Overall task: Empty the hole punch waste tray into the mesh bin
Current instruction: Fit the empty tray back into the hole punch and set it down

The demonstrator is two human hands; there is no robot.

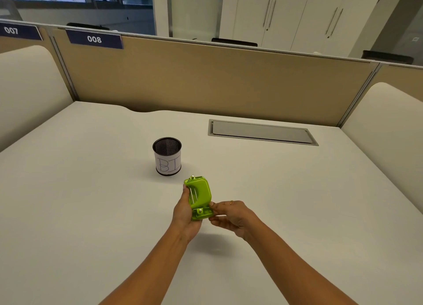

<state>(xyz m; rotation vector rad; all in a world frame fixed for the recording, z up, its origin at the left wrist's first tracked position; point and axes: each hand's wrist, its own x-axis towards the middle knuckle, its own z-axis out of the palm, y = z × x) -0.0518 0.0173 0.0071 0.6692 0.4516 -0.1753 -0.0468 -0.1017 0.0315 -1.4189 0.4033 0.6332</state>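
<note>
The mesh bin [167, 156] stands upright on the desk [91, 190], its mouth open and a paper label around it, a little beyond the hands and apart from them, so waste can be tipped in. The left hand [183, 213] holds the green hole punch [199, 197] above the desk, fingers clamped along its left side, probably to steady it. The right hand [231, 215] pinches the near right corner, likely to free the waste tray, which I cannot see separately. The pale desk has a grey cable hatch [261, 132], beige partitions [206, 80] behind, and white cabinets [297, 14] farther.
</note>
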